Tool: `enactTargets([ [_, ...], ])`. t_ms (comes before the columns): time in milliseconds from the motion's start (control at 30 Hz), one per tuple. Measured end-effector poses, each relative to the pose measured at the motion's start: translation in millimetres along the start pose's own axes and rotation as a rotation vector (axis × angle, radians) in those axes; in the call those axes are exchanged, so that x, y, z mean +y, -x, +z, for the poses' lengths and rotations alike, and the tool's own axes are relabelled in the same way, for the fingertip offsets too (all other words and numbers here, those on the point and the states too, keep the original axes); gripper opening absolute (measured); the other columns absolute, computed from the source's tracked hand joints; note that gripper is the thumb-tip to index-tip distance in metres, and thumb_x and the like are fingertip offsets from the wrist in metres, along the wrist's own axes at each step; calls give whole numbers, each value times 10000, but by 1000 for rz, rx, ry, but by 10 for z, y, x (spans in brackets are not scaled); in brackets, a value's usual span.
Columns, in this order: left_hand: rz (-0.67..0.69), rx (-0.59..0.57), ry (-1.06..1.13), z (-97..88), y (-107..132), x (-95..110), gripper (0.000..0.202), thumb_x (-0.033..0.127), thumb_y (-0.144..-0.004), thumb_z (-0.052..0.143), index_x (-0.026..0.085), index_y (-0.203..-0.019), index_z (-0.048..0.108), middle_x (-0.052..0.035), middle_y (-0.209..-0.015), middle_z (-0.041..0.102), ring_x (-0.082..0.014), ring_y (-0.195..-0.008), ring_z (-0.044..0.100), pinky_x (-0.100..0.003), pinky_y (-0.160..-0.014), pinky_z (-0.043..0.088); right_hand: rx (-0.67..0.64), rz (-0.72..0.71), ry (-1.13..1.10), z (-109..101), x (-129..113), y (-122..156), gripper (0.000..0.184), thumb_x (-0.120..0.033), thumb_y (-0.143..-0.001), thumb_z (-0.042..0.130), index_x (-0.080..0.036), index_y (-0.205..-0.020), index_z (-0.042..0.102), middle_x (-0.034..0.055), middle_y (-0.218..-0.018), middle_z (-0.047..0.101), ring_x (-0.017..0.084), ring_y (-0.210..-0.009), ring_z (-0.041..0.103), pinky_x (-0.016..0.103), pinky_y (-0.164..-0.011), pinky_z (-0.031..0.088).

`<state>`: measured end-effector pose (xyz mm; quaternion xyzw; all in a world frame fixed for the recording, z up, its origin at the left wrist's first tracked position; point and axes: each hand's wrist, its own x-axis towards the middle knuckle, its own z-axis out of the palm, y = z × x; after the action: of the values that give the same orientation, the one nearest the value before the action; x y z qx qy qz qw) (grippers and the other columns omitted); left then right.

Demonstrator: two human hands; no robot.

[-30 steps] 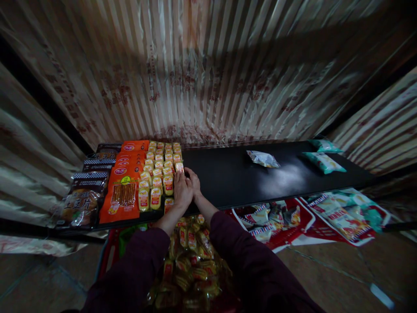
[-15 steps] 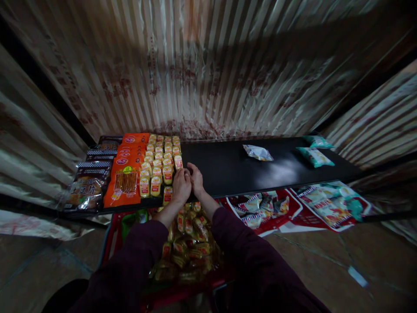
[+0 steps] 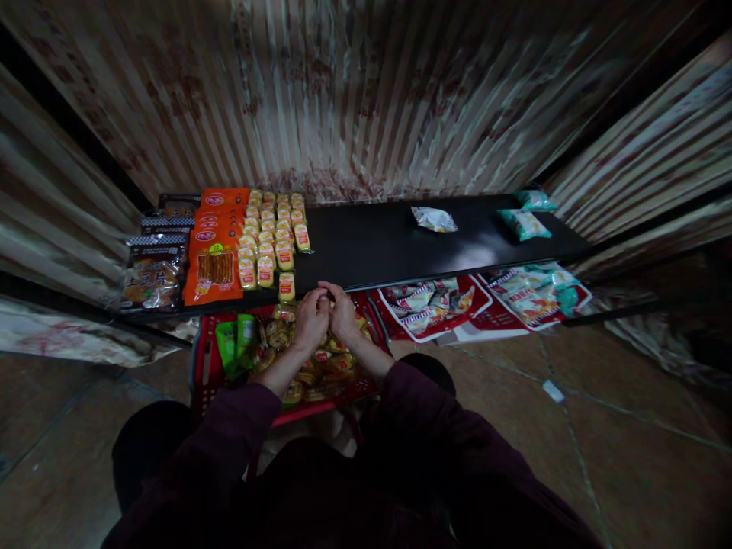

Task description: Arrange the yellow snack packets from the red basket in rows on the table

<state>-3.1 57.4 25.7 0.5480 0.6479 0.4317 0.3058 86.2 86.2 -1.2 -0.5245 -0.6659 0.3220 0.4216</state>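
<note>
Fingers of the left hand (image 3: 310, 320) and right hand (image 3: 344, 316) curl together just below the frame's centre; whether they grip anything, I cannot tell. Beneath lie yellow snack packs (image 3: 312, 375) in a red basket (image 3: 207, 385); more line the black shelf (image 3: 360, 240), left of centre, beside orange bags (image 3: 213, 267).

Packets (image 3: 264, 270) on shelf (image 3: 366, 242), basket (image 3: 202, 370) below

Dim overall — pale glare on the black shelf (image 3: 366, 238) (upper right corner murky).
</note>
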Motion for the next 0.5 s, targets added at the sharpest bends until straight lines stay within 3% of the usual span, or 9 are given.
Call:
enactTargets([
  [200,-214,-114,14,34,440,-360,296,156,-829,433,188,-1018,658,-47,-1033,697,-167,-983,621,-331,-950,451,-228,155,175,-4,155,503,402,-86,-799,487,-187,-1163,623,85,-1184,645,195,-1099,590,356,-997,439],
  [333,-370,-199,61,101,678,-657,276,115,-782,466,151,-952,681,-81,-1014,702,-169,-953,637,-309,-927,458,-428,240,312,61,285,775,381,-69,-803,510,-173,-1151,625,91,-1183,657,190,-1089,608,304,-976,445],
  [500,-526,-190,91,166,918,-1025,263,62,-713,476,163,-823,693,-73,-888,714,-187,-897,652,-305,-868,473,-649,317,484,164,403,928,430,-73,-818,501,-133,-1238,567,126,-1240,625,200,-1129,598,263,-968,436],
])
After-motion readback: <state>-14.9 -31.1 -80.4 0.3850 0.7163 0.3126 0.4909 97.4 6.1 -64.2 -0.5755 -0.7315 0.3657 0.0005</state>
